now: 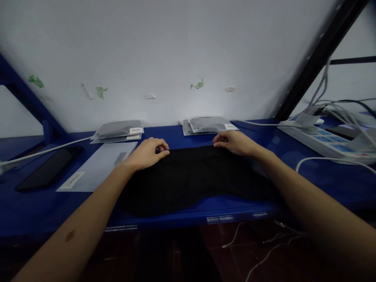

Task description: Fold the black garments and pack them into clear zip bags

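A black cloth [188,176], perhaps a garment, lies spread over the front of the blue table; its exact kind is too dark to make out. At the cloth's far edge, toward the left, my left hand [149,154] pinches the fabric between thumb and curled fingers. My right hand [233,141] grips the same far edge farther right, fingertips pressed together. Just left of my left hand is a flat, frosted plastic bag [100,164] with printed labels. Part of the cloth's right side is hidden under my right forearm.
Filled grey plastic bags [117,129] lie at the back left, and more bags [210,124] at the back centre. A black phone-like slab [49,168] rests on the left. A white power strip [329,139] with cables stands right. White cables [264,258] trail on the floor.
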A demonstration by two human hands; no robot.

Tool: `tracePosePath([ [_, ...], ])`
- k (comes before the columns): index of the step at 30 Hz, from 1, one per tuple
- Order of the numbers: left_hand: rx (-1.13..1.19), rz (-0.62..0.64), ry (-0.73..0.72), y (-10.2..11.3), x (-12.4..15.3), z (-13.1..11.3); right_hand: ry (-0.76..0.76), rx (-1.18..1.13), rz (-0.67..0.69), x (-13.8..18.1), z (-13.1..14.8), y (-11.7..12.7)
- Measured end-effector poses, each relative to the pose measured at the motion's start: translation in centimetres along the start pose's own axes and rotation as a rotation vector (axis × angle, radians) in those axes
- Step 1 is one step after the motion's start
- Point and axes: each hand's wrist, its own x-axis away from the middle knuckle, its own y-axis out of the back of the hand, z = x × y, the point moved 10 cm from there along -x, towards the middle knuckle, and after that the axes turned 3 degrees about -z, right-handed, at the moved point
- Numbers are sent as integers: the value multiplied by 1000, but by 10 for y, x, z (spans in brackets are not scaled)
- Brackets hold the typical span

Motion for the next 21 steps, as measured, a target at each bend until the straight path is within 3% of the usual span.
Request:
tracePosePath([
  [8, 25, -41, 68, 6, 1, 6, -4, 25, -3, -1, 0, 1],
  [15, -13, -54, -28, -2, -5, 5, 36, 105, -18, -1, 6, -3],
  [18, -88, -117, -74, 14, 1, -7, 50, 124, -91, 10, 15, 9],
  [21, -111, -253, -42, 44, 29, -22, 174, 188, -249, 43, 35, 34],
])
